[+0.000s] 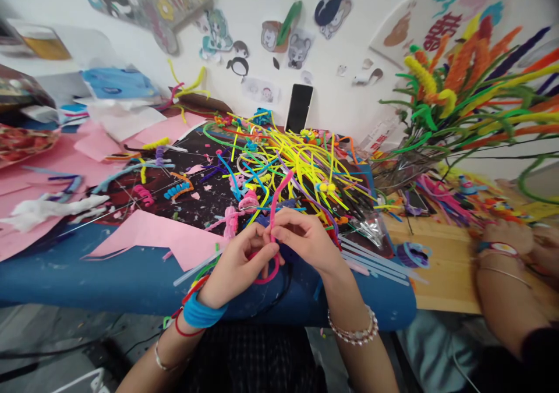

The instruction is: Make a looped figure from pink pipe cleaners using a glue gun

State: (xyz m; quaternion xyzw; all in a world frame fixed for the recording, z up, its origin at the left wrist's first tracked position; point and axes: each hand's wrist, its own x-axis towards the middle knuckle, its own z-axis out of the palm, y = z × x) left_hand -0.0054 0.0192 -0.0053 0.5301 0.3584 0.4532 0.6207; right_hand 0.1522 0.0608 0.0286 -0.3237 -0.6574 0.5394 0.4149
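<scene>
Both your hands, left hand [236, 265] and right hand [303, 239], pinch one pink pipe cleaner [274, 206] at the near table edge [131, 276], fingertips together at its twist. Looks mid-bend: next move likely calls for a firm pinch while curling the loop. Counted: one phone [299, 108] far, one co-worker's hand [506, 239] right.

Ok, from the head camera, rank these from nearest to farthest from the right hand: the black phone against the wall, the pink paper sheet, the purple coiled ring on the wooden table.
1. Pink paper sheet: left of the right hand, on the blue table edge.
2. Purple coiled ring: to the right, on the wooden table; slightly farther.
3. Black phone: upright at the back wall, clearly farthest.
</scene>
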